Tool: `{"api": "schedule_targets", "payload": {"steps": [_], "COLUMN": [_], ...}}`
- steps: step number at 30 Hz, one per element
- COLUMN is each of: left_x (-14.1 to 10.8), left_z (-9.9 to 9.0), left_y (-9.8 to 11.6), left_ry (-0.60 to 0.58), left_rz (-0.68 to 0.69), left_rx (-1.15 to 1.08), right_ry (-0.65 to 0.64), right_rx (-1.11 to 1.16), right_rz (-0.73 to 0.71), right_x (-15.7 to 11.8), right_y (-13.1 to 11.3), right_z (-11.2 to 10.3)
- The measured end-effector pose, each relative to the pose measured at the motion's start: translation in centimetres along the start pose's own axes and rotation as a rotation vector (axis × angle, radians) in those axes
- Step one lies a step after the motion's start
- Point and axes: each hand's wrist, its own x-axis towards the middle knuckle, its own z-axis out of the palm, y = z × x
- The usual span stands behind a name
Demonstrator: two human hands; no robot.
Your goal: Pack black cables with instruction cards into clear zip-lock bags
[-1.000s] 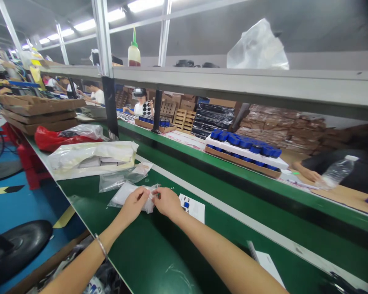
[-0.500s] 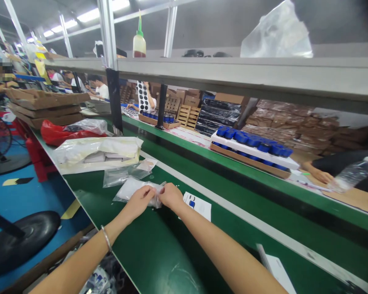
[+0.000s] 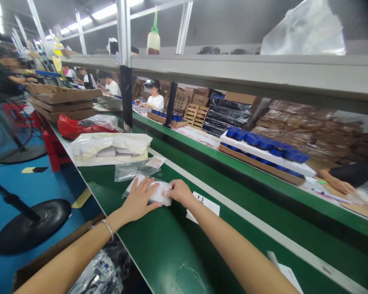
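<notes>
A clear plastic bag (image 3: 157, 194) with something white inside lies on the green bench (image 3: 159, 253). My left hand (image 3: 141, 200) rests flat on top of it, fingers spread. At the bag's right end, my right hand (image 3: 180, 192) pinches its edge between thumb and fingers. Printed paper sheets (image 3: 210, 205) lie just right of my right hand, partly behind the forearm. Beyond the bag is another clear plastic bag (image 3: 129, 170), flat on the bench. Behind that sits a large open plastic pack (image 3: 110, 141) holding white pieces.
A red plastic bag (image 3: 70, 130) and stacked cardboard trays (image 3: 61, 96) stand far left. Across the bench, a tray carries blue parts (image 3: 263, 143). A co-worker's hand (image 3: 340, 184) is at right. Overhead runs a shelf (image 3: 233, 67). Below left, a box holds bagged items (image 3: 101, 271).
My left hand has gone from pinching the bag's edge to lying spread on top of it. The right hand still grips the right end. The whole view has shifted slightly.
</notes>
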Motion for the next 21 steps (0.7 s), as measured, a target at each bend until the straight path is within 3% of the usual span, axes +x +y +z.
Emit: {"api": "schedule_targets", "payload": {"steps": [6,11,21], "left_x": [-0.4,-0.5,-0.6], "left_z": [0.0,0.0,0.1], "left_y": [0.5,0.5,0.6], "left_ry": [0.061,0.079,0.086], "left_rz": [0.007,0.009,-0.007], "left_rx": [0.034,0.027,0.004], "right_ry": [-0.056,-0.070,0.086], "right_rx": [0.084,0.099,0.034], "right_rz": [0.003,0.051,0.086], "right_x": [0.8,1.0,1.1], "right_y": [0.2,-0.3,-0.5], "right_z": [1.3,1.2,0.9]}}
